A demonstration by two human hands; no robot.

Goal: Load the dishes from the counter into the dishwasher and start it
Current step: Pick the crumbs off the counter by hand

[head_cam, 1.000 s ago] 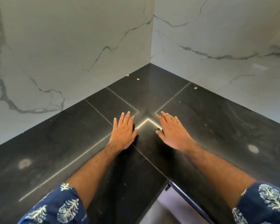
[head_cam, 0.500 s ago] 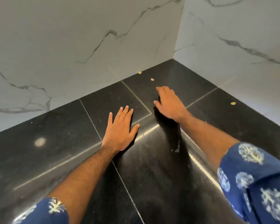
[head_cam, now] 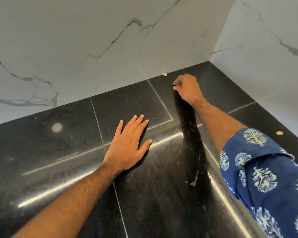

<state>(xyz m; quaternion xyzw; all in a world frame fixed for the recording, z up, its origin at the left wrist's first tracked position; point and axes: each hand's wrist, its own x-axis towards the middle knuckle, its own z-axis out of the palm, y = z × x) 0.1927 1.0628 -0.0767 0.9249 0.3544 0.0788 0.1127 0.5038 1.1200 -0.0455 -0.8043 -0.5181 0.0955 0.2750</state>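
bare forearms, navy short sleeve (head_cam: pixel 265 177) printed with pale leaf motifs

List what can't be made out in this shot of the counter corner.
- Head view: whether the right hand pinches anything; its curled fingers hide their tips.
- Head view: what the small yellowish bits are; too small.
- Head view: dishes and dishwasher; none in frame, outside its edges if present.
- Head view: counter under the flat left hand.

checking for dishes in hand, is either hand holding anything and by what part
Left hand lies flat on the counter, holding nothing. Right hand has curled fingers; whether they pinch anything cannot be told.
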